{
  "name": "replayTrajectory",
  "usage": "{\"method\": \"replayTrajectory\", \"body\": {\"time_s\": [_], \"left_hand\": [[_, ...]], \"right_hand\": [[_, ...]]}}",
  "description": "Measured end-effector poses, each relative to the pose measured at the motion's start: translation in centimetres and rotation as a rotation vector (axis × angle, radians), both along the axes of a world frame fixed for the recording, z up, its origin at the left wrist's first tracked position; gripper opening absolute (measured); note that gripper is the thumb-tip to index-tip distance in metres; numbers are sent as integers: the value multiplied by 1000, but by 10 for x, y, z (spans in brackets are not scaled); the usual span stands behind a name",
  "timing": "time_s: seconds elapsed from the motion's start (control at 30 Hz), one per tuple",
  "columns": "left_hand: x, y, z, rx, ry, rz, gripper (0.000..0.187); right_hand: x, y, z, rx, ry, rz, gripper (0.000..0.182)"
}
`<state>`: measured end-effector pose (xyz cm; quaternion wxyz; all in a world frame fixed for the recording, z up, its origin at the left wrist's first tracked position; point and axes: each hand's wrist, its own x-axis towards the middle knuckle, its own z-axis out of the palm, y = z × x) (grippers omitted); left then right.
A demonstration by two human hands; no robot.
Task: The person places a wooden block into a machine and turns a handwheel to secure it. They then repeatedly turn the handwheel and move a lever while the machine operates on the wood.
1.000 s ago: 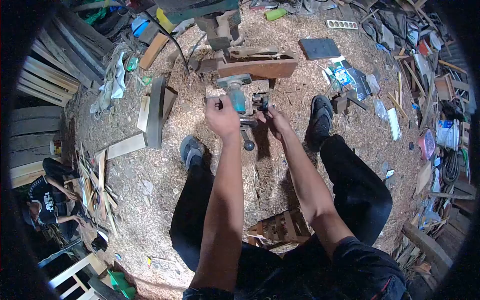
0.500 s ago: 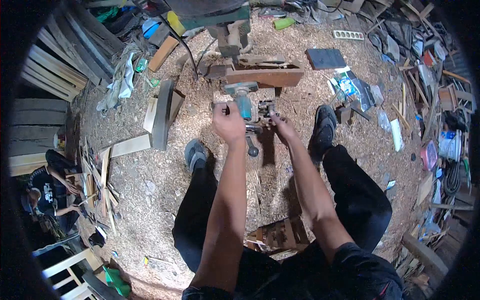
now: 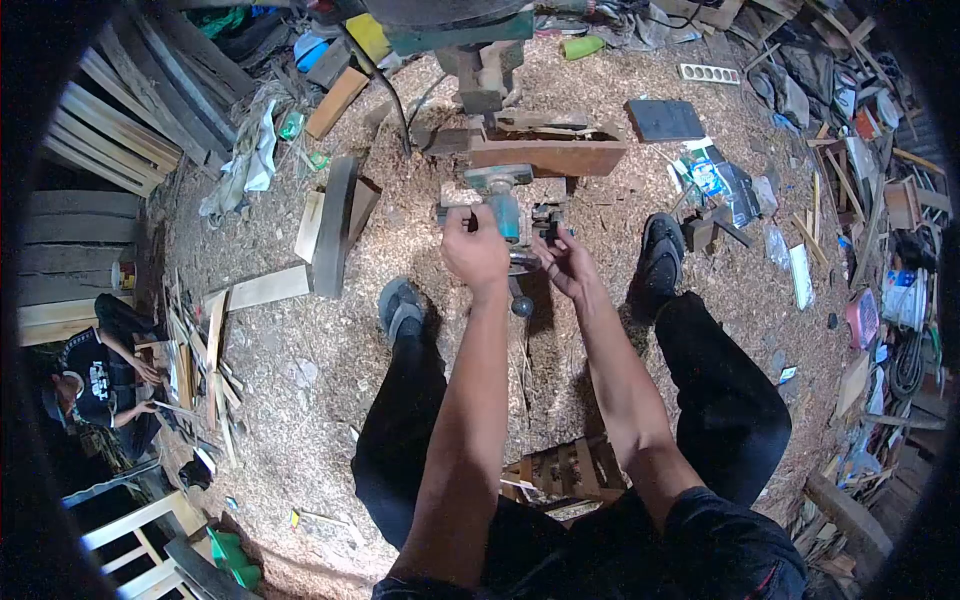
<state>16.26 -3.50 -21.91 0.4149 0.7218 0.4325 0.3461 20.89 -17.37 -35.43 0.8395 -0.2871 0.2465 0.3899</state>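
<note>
A green metal machine part [image 3: 505, 215] with a flat plate on top stands in the centre, between my hands. My left hand [image 3: 474, 247] is closed at its left side, fingers curled round a small dark part that I cannot make out. On the other side, my right hand [image 3: 568, 264] has its thumb and fingers bent close to a dark metal fitting [image 3: 546, 222]; whether it grips anything is unclear. Below hangs a lever with a round dark knob [image 3: 521, 306]. Just beyond stands a reddish-brown wooden box [image 3: 550, 157].
Wood shavings cover the floor. Loose boards [image 3: 335, 228] lie at left, a dark slab [image 3: 665, 120] and a power strip [image 3: 709, 74] at upper right. A seated person [image 3: 100, 375] works at far left. A wooden slatted piece [image 3: 565, 470] lies between my legs.
The whole view has shifted, so the machine and box appear slightly further right. My right hand's fingers have changed pose and lifted a little beside the fitting. My left hand stays at the left side.
</note>
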Motion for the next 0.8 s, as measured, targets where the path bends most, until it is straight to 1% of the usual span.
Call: {"method": "replayTrajectory", "body": {"time_s": [0.1, 0.13, 0.2, 0.23, 0.27, 0.37, 0.4, 0.47, 0.5, 0.53, 0.63, 0.67, 0.77, 0.8], "left_hand": [[0, -1, 2, 9, 23, 15, 22], [-1, -1, 0, 3, 13, 3, 22], [-1, 1, -4, -7, -7, -23, 23], [-2, -1, -4, -9, 2, -15, 23], [-1, -2, -4, -9, 9, -7, 23], [1, 0, 0, 9, 46, 22, 23], [0, 0, 0, 14, 64, 32, 24], [-1, -1, -2, 15, 43, 17, 24], [0, 0, -1, 21, 29, 7, 24], [0, 0, 0, 10, 31, 4, 24], [0, 1, -2, -6, 28, 4, 24], [0, 2, -5, 3, 26, 5, 24], [2, 1, -4, 10, 25, 3, 24], [1, 1, -4, 10, 27, 6, 24]], "right_hand": [[-1, 10, 0, -104, -71, -54, 36], [0, 11, 4, -325, -312, 63, 40], [-9, 24, 9, -814, -712, -26, 47], [-17, 28, 21, -1065, -906, -69, 50], [-20, 24, 34, -1258, -943, 8, 55], [-15, 15, 21, -700, -537, -12, 51], [-5, 1, -15, -359, -331, -9, 46], [-4, 1, 2, -262, -286, -58, 45], [-2, 1, 1, -209, -266, -86, 44], [-1, 2, -5, -230, -266, -112, 45], [2, 9, -42, -991, -675, 81, 43], [-16, 21, 23, -1257, -893, -25, 45], [-23, 28, 20, -1425, -1088, -141, 46], [-23, 29, 21, -1337, -1113, -196, 43]]}}
